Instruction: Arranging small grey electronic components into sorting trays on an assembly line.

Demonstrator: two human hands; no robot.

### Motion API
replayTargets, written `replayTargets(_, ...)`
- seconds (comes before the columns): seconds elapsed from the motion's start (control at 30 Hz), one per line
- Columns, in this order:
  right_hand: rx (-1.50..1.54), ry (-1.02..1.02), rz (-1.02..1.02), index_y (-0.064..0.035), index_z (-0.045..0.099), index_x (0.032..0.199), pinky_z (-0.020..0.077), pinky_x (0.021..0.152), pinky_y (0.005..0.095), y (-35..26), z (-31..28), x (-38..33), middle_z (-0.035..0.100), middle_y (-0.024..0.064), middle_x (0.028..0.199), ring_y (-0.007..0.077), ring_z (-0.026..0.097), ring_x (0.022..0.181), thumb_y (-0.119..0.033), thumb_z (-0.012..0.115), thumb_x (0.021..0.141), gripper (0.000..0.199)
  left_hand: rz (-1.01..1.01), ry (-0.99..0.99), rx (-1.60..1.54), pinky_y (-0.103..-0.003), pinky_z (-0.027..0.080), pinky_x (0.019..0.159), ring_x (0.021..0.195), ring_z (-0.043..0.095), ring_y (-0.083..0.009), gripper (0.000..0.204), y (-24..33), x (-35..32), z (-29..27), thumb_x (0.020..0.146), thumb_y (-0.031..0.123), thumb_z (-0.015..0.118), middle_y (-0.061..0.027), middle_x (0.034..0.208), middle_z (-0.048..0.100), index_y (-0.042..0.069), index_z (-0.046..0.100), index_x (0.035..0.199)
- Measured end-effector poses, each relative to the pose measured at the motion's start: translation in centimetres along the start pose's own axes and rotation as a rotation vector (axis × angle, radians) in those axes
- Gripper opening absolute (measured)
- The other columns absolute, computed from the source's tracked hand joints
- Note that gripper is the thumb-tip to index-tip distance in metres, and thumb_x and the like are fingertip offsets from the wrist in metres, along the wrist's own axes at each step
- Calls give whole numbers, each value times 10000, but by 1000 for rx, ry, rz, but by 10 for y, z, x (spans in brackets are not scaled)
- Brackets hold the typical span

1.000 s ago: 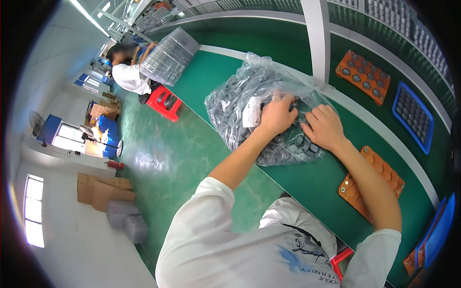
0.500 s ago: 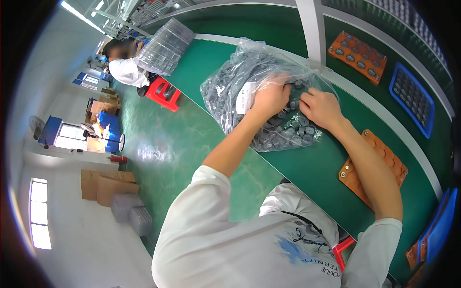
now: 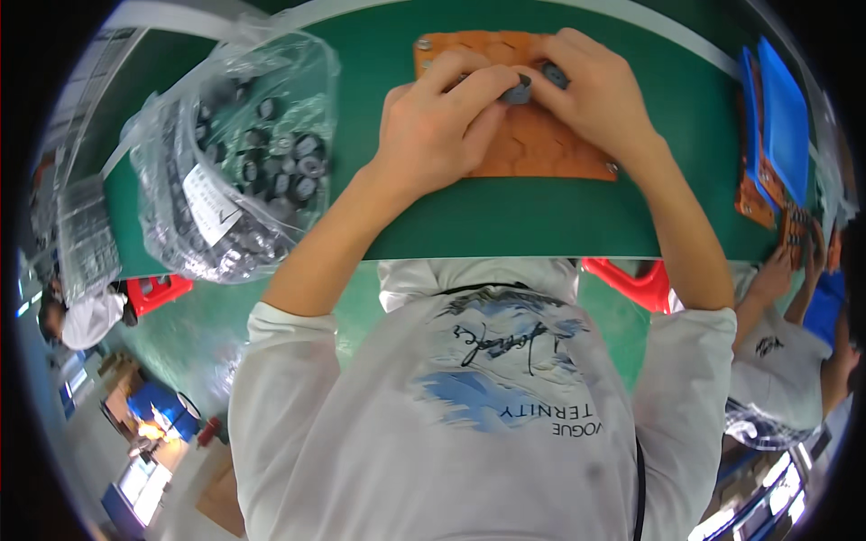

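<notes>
Above an orange plate (image 3: 519,149) with shaped recesses and corner screws, my two hands meet close together. My left hand (image 3: 433,131) is closed, with a small dark grey round part (image 3: 517,91) at its thumb and index fingertips. Curled in from the right, my right hand (image 3: 600,95) has another small grey part (image 3: 554,75) held against its fingers. Its thumb reaches toward the part in the left hand. To the left lies a clear plastic bag (image 3: 162,171) of similar grey parts (image 3: 280,171), with a white label (image 3: 210,206) on it.
Blue trays (image 3: 783,117) and orange plates (image 3: 756,194) stand at the right of the green table (image 3: 379,239). Clear plastic trays (image 3: 87,234) are stacked far left. Co-workers sit at both sides, one with hands (image 3: 774,275) near the right end. Red stools (image 3: 631,281) stand below the table edge.
The view has turned rightward. Both hands have left the bag and come over the orange plate, now with small grey parts in them. The bag now lies to my left.
</notes>
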State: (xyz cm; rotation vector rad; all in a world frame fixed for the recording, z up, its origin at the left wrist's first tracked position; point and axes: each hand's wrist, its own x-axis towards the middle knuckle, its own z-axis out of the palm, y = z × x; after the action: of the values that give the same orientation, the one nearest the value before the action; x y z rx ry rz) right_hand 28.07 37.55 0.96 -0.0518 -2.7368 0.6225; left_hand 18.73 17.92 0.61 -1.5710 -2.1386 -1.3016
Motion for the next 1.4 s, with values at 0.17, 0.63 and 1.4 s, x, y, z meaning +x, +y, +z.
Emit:
replayTargets(0.17, -70, 69, -113, -73, 681, 1135, 490, 940, 416, 9, -10, -31, 634, 92, 1140, 330, 573, 1124, -204, 708, 895, 274, 184, -79, 132, -352, 544, 741, 899, 663, -226, 271, -9, 7, 12, 735, 64, 732, -10, 1045, 691, 148, 726, 993)
replayTargets(0.63, 50, -55, 11, -12, 634, 1265, 455, 1013, 437, 19, -32, -26, 614, 226, 1237, 406, 550, 1182, -308, 672, 933, 446, -523, -9, -251, -272, 507, 832, 926, 659, -180, 180, -34, 10, -18, 878, 6, 698, -84, 1056, 692, -18, 678, 1055)
replayTargets(1.4, 110, -291, 11, -28, 641, 1084, 487, 821, 422, -17, -29, 20, 545, 163, 951, 350, 573, 923, -199, 715, 871, 282, 376, 18, -639, -411, 494, 944, 1105, 591, -354, 284, -97, 20, 16, 846, 98, 728, -151, 1243, 673, 42, 723, 1124)
